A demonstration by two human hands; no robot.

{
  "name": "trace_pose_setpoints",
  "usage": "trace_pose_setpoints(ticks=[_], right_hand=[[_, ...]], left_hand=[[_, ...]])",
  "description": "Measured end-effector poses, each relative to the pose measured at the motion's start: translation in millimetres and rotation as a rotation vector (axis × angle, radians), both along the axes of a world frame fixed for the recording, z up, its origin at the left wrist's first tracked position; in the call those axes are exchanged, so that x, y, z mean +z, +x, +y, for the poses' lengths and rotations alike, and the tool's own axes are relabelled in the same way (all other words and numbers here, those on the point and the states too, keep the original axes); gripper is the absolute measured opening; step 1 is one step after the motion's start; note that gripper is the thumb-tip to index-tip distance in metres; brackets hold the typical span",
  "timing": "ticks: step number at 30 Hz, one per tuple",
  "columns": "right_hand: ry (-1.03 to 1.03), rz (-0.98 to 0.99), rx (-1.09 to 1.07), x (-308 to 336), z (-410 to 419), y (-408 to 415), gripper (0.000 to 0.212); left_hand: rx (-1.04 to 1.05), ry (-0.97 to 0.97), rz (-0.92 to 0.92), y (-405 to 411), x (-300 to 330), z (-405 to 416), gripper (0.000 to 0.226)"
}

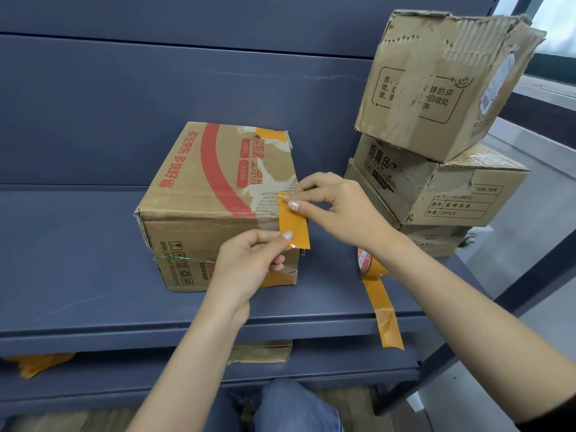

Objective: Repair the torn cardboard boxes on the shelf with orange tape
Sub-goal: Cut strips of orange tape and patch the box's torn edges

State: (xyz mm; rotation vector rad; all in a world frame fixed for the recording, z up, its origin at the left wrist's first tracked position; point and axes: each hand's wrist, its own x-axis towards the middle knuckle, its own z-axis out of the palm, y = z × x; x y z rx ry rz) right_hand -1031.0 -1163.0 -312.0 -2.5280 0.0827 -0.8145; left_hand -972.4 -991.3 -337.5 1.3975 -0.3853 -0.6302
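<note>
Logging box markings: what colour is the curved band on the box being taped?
Red, on the box top; head view.

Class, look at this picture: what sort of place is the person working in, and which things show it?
Probably a storeroom or stockroom: blue metal shelving, a stack of worn cardboard boxes, and a roll of orange tape for repairs.

Both bare arms reach forward. The left hand (249,260) is lower, its thumb and fingers pinching the bottom of the tape strip (293,224). The right hand (338,207) is higher, pinching the strip's top.
</note>
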Motion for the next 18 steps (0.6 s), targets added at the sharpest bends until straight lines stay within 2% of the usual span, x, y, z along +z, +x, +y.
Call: trace_pose_setpoints(ticks=[6,14,18], right_hand=[[0.057,0.014,0.020,-5,-1,-4,0.030],[-0.136,-0.123,0.007,-22,-6,0,0.037],[-0.102,-0.177,0.021,-31,-5,3,0.033]], left_hand=[[0.054,0.064,-0.122,0,-13,-3,0.009],[0.147,0.100,-0.220,6,-22,-13,0.007],[0.178,0.115,-0.285,6,-25,-15,0.008]])
